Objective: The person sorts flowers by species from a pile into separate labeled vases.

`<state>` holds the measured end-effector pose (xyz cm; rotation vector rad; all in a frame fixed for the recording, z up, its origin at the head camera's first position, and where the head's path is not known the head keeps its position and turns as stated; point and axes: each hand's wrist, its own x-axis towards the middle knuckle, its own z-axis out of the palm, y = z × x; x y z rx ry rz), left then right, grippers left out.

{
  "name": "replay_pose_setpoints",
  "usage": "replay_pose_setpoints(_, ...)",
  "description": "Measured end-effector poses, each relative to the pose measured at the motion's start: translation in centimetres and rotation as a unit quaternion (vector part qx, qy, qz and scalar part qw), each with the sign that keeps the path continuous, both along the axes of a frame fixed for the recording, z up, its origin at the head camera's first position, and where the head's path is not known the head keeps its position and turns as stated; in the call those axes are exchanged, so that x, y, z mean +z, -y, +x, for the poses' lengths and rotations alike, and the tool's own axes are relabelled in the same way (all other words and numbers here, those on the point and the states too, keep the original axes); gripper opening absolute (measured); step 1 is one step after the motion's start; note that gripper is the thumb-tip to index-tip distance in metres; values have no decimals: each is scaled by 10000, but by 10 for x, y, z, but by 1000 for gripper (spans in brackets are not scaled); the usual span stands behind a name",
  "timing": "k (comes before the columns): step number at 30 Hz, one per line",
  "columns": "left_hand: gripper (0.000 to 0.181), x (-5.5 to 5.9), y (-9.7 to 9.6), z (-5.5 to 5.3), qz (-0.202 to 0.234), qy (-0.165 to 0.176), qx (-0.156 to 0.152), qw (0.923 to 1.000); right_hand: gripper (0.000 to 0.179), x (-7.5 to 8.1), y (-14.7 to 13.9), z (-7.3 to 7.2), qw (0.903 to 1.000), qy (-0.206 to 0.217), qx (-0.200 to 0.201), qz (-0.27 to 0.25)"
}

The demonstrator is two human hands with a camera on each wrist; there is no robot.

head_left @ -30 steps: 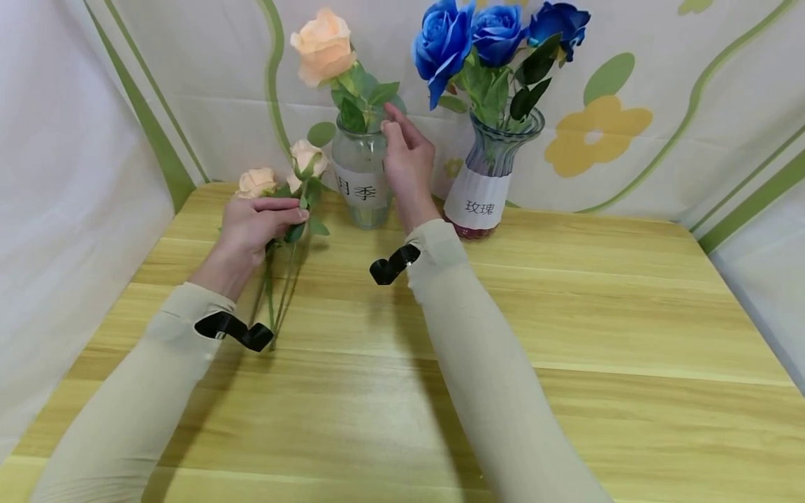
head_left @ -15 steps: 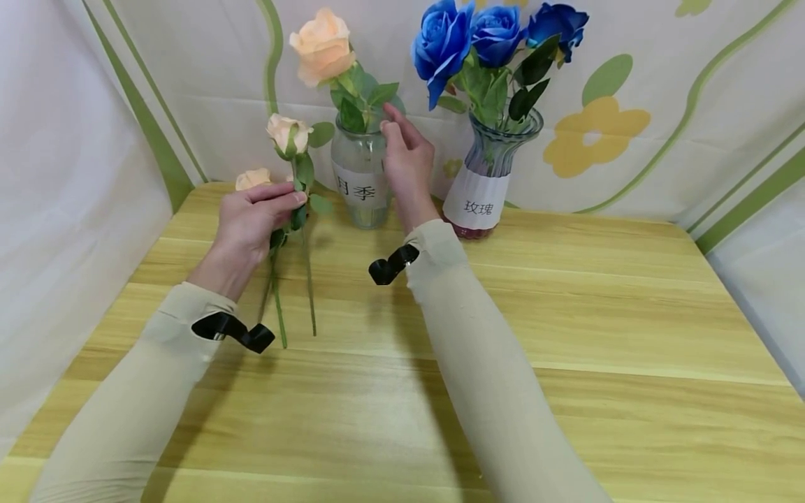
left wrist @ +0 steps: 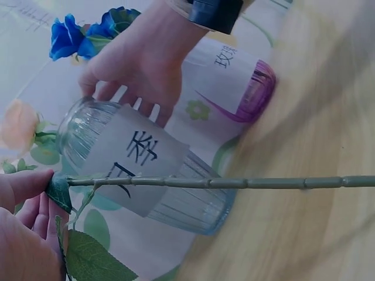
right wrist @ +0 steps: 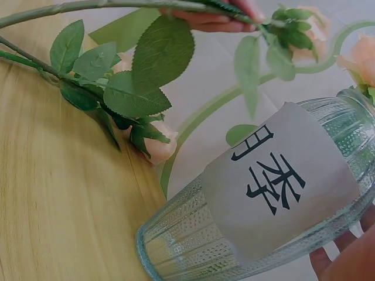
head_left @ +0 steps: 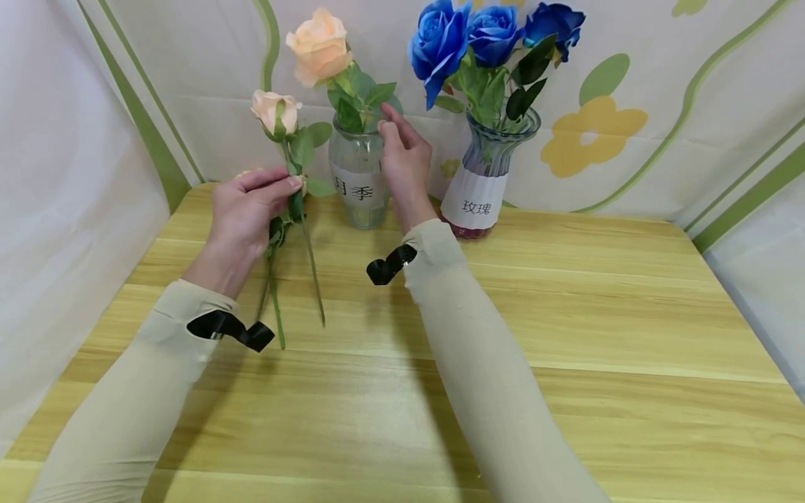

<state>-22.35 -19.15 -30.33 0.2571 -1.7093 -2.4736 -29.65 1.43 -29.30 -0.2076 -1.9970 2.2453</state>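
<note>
A peach rose [head_left: 277,115] with green leaves stands tilted above the table; my left hand [head_left: 242,216] pinches its stem between thumb and fingers. The bare lower stem [left wrist: 269,182] points down and to the right in the head view. My right hand [head_left: 409,161] holds the side of a clear ribbed glass vase [right wrist: 176,234], near its rim. Some of its fingers are hidden behind the glass. One peach rose [head_left: 319,47] stands in that vase, which carries a white paper label [left wrist: 126,164] with black characters. Other peach roses [right wrist: 158,143] lie under my left hand.
To the right stands a second glass vase [head_left: 503,133] with a reddish base and a white label, holding blue roses [head_left: 440,45]. A flower-patterned cloth [head_left: 666,147] hangs behind the wooden table [head_left: 566,314].
My left hand has lifted the peach rose away from those on the table. Its bloom has moved up and left, and its stem end has swung right. The right hand stays at the vase.
</note>
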Motion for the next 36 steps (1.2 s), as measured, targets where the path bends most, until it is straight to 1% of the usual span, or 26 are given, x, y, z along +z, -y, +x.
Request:
replay_pose_setpoints(6, 16, 12, 1, 1, 206, 1, 42, 9998, 33, 1, 0, 1, 10000, 55, 7, -2)
replay_pose_setpoints(10, 18, 22, 3, 0, 345, -69, 178, 9992, 33, 3, 0, 1, 9999, 106, 28, -13)
replay_pose_setpoints(14, 20, 31, 4, -2, 449, -151, 281, 9985, 31, 4, -1, 1, 9997, 213, 47, -52)
replay_pose_setpoints(17, 23, 38, 4, -5, 633, -197, 305, 9973, 31, 4, -1, 2, 9997, 224, 37, -42)
replay_pose_setpoints(21, 26, 49, 3, -8, 989, -327, 417, 9937, 30, 4, 0, 2, 9997, 247, 9, -38)
replay_pose_setpoints(27, 25, 65, -1, -12, 1284, -597, 627, 9879, 31, 1, 0, 3, 10000, 96, 8, -15)
replay_pose_setpoints(30, 26, 75, -3, -17, 1451, -703, 740, 9841, 32, 0, -1, 3, 10000, 17, 36, -12)
replay_pose_setpoints(33, 26, 86, -5, -20, 1414, -847, 834, 9828, 32, -1, -1, 4, 10000, -85, 26, -1)
replay_pose_setpoints(36, 27, 96, -9, -24, 1328, -876, 877, 9834, 32, 0, -1, 4, 9999, -146, -11, -3)
